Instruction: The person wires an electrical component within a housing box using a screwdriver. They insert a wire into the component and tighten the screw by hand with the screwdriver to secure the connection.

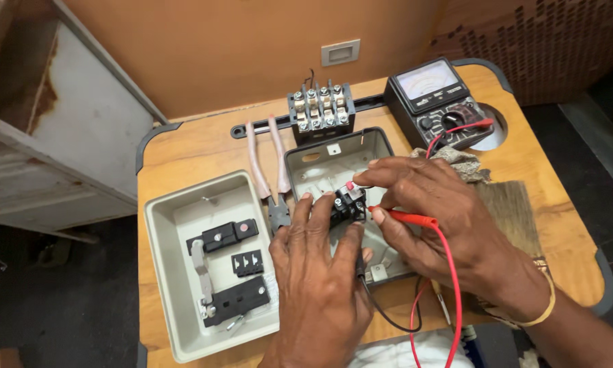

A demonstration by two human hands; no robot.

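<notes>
Nearest, the left hand lay spread, steadying a small black switch block inside a grey box on the wooden surface. The right hand pinched a red probe against it. The tip could probably slip and bridge neighbouring terminals. Beyond sat pliers and an analogue meter.

Two bare hands, left hand and right hand, no gloves, no rings visible. Forearms bare as far as the frame shows; no sleeves. Thin gold-coloured metal bangle circles the right wrist, plain and smooth. Left wrist runs out of frame; nothing worn shows there.
</notes>
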